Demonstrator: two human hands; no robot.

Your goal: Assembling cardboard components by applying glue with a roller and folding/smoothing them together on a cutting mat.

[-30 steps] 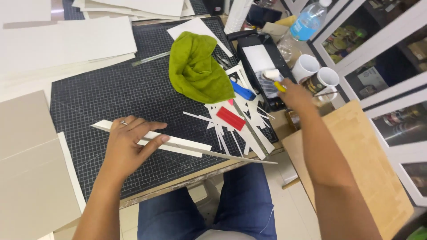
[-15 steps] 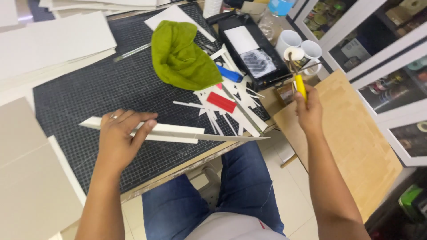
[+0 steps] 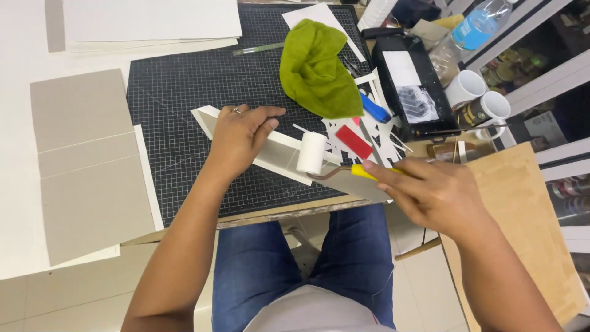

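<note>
Hands: left [image 3: 241,132] flat on white strip [image 3: 270,150], right [image 3: 430,190] gripping roller [image 3: 312,153] near mat edge [image 3: 276,206].

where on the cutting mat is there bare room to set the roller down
Bare grid lies on the cutting mat between the grey boards and the green cloth, above the left hand. Right of the paint roller, paper scraps and the black tray crowd it.
</note>
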